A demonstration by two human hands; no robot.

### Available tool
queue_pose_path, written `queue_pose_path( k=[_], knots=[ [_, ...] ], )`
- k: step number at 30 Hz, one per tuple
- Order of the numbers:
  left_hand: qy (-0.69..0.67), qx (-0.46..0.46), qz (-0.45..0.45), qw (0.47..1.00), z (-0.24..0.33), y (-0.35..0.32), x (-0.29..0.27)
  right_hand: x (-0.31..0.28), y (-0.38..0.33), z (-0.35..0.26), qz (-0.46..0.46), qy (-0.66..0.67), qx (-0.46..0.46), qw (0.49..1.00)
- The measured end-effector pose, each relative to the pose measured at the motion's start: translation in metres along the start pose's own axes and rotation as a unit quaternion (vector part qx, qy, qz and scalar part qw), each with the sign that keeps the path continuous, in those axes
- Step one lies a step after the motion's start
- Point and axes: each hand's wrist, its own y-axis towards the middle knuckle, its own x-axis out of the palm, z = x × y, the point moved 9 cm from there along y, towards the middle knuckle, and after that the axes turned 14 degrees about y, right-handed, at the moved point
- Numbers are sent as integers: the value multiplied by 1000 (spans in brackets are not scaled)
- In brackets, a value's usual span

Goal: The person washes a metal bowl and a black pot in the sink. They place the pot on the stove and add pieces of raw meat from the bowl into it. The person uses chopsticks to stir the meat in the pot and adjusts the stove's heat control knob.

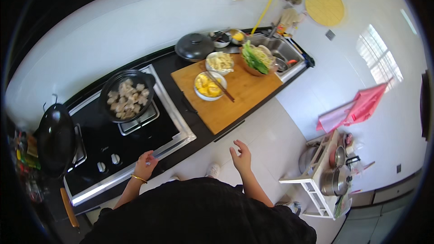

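My left hand [145, 164] rests with curled fingers on the front metal edge of the black stove [135, 138], close to the two control knobs [108, 162]; a gold bangle is on that wrist. Nothing is in my right hand [242, 156], which hovers with fingers apart over the white floor in front of the counter. A black wok [126, 94] with pale meat pieces sits on the right burner. On the wooden cutting board [226, 104] stands a white bowl of yellow food [209, 86] with chopsticks across it.
A black wok [56, 138] sits on the left burner. A black lid [194, 46], a bowl of pale strips [220, 62], a bowl of greens [255, 58] and a steel sink [282, 52] line the counter. A white rack with pots [332, 176] stands to the right.
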Motion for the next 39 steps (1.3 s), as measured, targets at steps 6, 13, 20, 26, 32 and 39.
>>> queue_pose_path(
  k=[6,13,20,26,32,39],
  knots=[
    [-59,58,-102,991,98,40,71,-113,2,41,96,16,69,993],
    [-46,125,-154,979,226,78,203,-264,23,104,135,-25,38,990],
    [-127,187,-201,953,398,114,329,-420,61,161,152,-80,83,982],
    [-118,210,-236,941,479,165,380,-474,159,167,115,-103,33,987],
    [-177,205,-246,931,544,258,426,-491,323,144,88,-129,-86,984],
    [-183,209,-270,922,638,381,463,-545,521,108,104,-170,-188,962]
  ],
)
